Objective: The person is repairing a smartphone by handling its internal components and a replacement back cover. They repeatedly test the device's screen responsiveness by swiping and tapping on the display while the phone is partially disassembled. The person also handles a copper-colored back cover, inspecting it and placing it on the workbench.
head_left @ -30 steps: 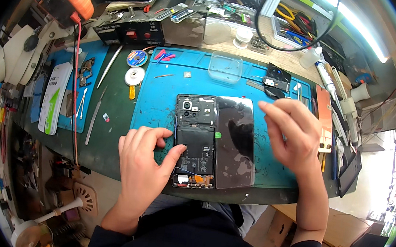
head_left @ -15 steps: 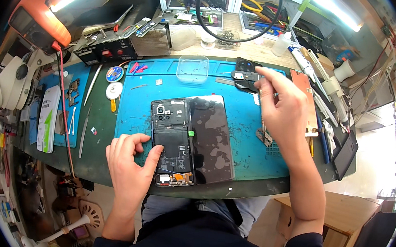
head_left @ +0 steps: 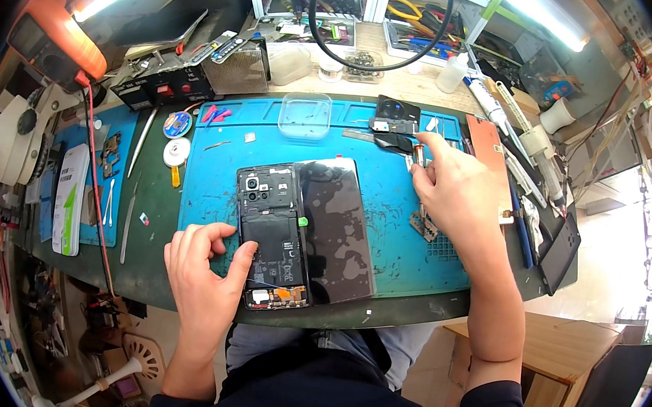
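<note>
An opened smartphone (head_left: 270,229) lies on the blue work mat (head_left: 210,184), its cameras, black battery and lower circuit board exposed. Beside its right edge, and touching it, is a dark glossy screen panel (head_left: 338,236) with blotchy marks. My left hand (head_left: 202,262) rests at the phone's left edge, fingers loosely bent and apart, the thumb tip against the phone's side. Farther right, my right hand (head_left: 458,181) pinches a slim copper-coloured screwdriver (head_left: 418,154) between thumb and fingers; the hand partly hides it. Just beyond are a black phone part (head_left: 396,108) and a small metal-and-black piece (head_left: 392,126).
A clear plastic box (head_left: 305,115) stands at the mat's back edge. Solder spool (head_left: 178,124), tweezers (head_left: 142,143) and cotton swabs (head_left: 110,202) lie left. An orange multimeter (head_left: 59,37) is back left. A copper-coloured panel (head_left: 490,149) and several pens and tools lie right. A black cable loop (head_left: 313,14) hangs overhead.
My right hand has come down and closed on the screwdriver. My left hand stays by the phone. The whole view has shifted slightly.
</note>
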Motion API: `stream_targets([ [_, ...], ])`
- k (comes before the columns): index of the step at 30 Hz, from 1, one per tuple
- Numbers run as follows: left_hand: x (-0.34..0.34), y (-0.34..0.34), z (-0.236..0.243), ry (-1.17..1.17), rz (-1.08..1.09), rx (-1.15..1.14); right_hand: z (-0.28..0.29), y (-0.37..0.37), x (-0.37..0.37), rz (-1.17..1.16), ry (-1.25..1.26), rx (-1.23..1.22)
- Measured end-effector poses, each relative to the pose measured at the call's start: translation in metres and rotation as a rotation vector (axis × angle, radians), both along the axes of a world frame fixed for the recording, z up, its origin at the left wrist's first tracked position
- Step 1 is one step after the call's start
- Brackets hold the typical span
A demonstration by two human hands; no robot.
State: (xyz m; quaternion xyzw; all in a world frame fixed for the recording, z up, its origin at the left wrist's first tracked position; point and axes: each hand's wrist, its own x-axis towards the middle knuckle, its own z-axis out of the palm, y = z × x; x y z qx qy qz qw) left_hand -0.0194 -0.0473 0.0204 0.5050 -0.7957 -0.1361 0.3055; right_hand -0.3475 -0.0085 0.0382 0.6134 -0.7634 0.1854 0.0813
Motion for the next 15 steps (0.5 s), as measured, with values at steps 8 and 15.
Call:
stream_targets([
  [8,0.002,-0.001,-0.002,-0.003,0.002,-0.003,0.006,-0.003,0.014,0.061,-0.024,-0.095],
  [15,0.001,-0.001,-0.002,-0.005,-0.002,-0.008,0.007,-0.006,0.026,0.215,-0.121,-0.145],
])
